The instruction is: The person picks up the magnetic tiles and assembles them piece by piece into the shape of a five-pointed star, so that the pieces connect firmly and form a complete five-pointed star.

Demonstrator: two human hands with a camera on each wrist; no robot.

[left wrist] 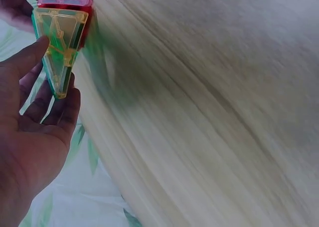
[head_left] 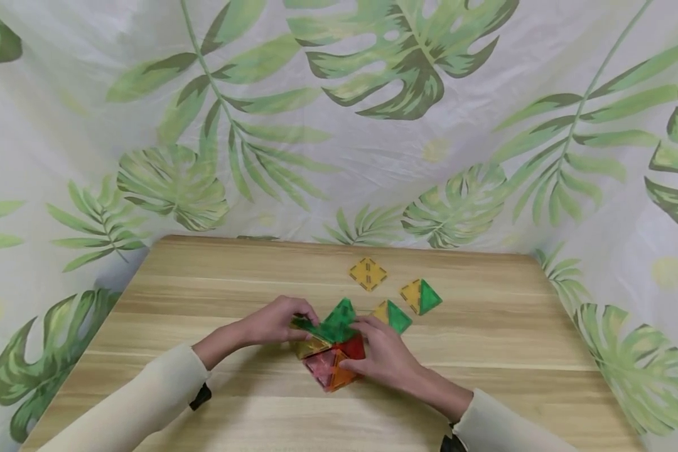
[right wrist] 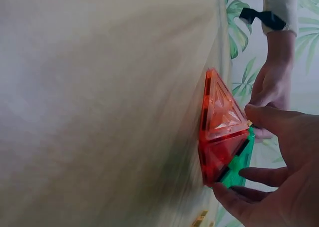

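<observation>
Between both hands is a shape built of translucent magnetic tiles. Its pink tile (head_left: 319,366), orange triangle tile (head_left: 343,376), red tile (head_left: 351,346) and yellow tile (left wrist: 60,30) face the near side, with green tiles (head_left: 338,325) at the back. My left hand (head_left: 279,321) pinches the left end, thumb on the yellow tile and fingers behind, as the left wrist view shows. My right hand (head_left: 388,353) holds the other end, its thumb at the orange tile (right wrist: 224,110) and its fingertips by the red and green tiles. The shape's inside is hidden.
On the wooden table (head_left: 248,270), beyond the hands, lie a pair of yellow triangle tiles (head_left: 368,274) and a yellow-and-green pair (head_left: 421,296). Another yellow-and-green pair (head_left: 397,316) lies close to the right fingers. A leaf-patterned cloth (head_left: 373,157) hangs behind the table.
</observation>
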